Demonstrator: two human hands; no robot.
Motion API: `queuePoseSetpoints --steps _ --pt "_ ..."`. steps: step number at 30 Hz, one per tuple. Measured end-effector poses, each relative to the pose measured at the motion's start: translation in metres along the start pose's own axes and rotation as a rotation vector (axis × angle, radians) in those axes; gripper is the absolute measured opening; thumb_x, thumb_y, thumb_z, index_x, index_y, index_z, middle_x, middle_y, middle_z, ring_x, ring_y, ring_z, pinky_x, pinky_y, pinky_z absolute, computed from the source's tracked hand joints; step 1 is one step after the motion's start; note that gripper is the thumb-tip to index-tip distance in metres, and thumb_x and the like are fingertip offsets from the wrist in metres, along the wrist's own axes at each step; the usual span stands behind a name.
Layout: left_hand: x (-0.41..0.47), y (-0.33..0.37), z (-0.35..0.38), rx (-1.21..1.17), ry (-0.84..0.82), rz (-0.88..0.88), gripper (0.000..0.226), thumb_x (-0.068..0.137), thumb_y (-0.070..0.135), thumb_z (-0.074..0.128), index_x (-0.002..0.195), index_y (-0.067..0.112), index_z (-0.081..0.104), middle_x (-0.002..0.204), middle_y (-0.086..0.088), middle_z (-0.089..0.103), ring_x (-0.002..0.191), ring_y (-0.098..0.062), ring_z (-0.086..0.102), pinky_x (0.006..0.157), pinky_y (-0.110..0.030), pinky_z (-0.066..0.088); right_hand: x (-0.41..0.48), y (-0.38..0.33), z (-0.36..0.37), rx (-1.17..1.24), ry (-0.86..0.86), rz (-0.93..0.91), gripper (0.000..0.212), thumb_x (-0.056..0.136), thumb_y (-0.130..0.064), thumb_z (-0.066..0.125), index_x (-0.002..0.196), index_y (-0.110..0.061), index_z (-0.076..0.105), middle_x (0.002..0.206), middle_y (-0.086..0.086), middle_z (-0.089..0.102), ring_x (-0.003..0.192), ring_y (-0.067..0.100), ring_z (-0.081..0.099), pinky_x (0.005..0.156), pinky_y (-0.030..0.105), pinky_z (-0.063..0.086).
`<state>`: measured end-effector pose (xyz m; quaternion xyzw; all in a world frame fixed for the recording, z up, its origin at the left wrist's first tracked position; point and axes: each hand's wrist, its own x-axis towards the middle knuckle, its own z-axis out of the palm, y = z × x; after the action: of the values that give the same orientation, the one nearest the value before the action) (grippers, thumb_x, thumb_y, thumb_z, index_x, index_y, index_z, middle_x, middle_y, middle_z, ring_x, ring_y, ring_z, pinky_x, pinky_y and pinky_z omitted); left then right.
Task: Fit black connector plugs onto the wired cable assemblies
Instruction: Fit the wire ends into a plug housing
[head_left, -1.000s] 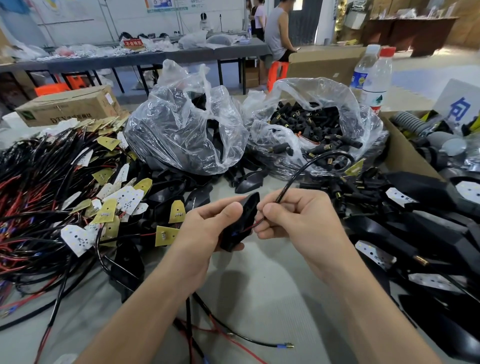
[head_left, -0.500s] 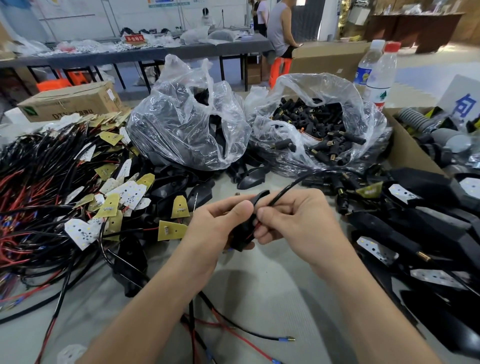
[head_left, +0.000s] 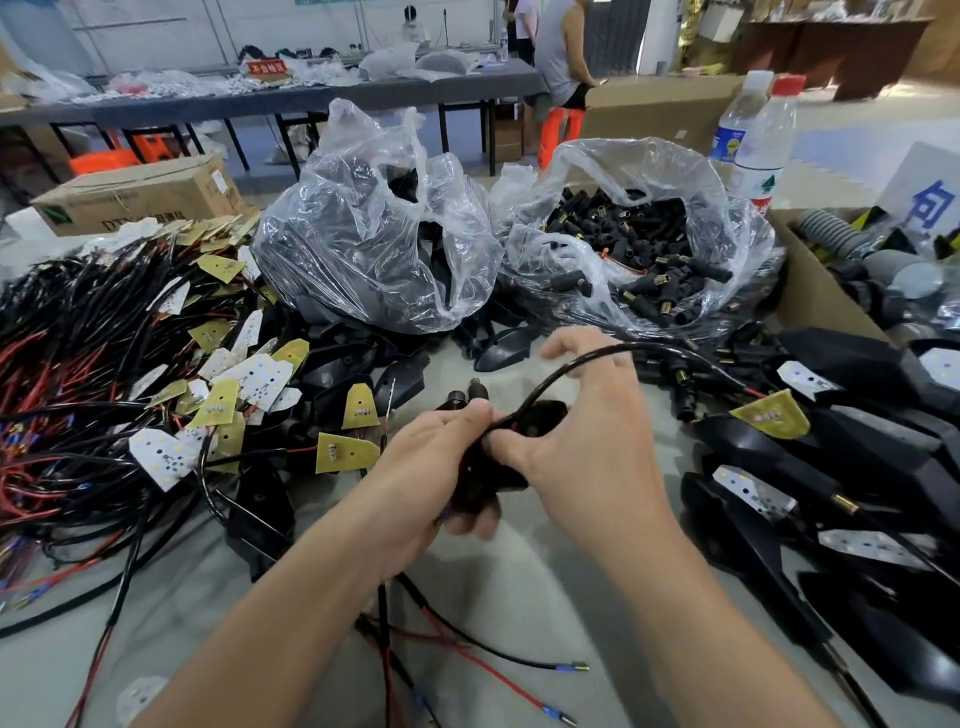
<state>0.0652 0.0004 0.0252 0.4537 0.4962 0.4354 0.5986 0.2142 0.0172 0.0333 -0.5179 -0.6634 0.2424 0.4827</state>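
I see a white wall (head_left: 208, 31) at the back in flat, even light. A long grey table (head_left: 322, 101) on dark legs runs along it, its top cluttered. An orange stool (head_left: 558, 135) stands by its right end, beside a person in a grey sleeveless top (head_left: 558, 52). Another person (head_left: 413, 23) sits behind the table. Far right, a dark wooden counter (head_left: 831, 47) stands on a pale, shiny floor (head_left: 852, 122).
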Motion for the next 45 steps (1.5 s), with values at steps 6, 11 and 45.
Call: queuePoseSetpoints --steps 6,11,45 --pt "0.003 -0.004 0.003 0.456 0.289 0.1 0.074 0.101 0.068 0.032 0.066 0.014 0.069 0.054 -0.013 0.064 0.035 -0.015 0.041 0.042 -0.024 0.031 0.005 0.008 -0.002 0.0 -0.221 0.141 0.028 0.069 -0.029 0.086 0.079 -0.051 0.074 0.063 -0.02 0.069 0.062 -0.004 0.064 0.049 0.007 0.042" --pt "0.002 -0.006 -0.004 0.866 0.515 0.329 0.071 0.095 0.077 0.026 0.054 0.031 0.06 0.049 0.013 0.055 0.054 -0.01 0.052 0.056 -0.031 0.037 0.009 0.015 -0.006 0.145 -0.273 0.244 0.014 0.066 -0.041 0.082 0.075 -0.03 0.08 0.065 -0.003 0.074 0.055 0.013 0.067 0.057 0.032 0.056" --pt "0.005 0.018 -0.041 -0.37 0.234 0.154 0.058 0.097 0.036 0.059 0.045 0.024 0.035 0.034 0.005 0.018 0.027 -0.011 0.022 0.032 -0.016 0.025 0.01 0.014 0.012 1.231 -0.152 0.846 0.03 0.085 0.021 0.059 0.072 -0.002 0.073 0.065 0.013 0.067 0.047 0.013 0.058 0.043 0.014 0.044"
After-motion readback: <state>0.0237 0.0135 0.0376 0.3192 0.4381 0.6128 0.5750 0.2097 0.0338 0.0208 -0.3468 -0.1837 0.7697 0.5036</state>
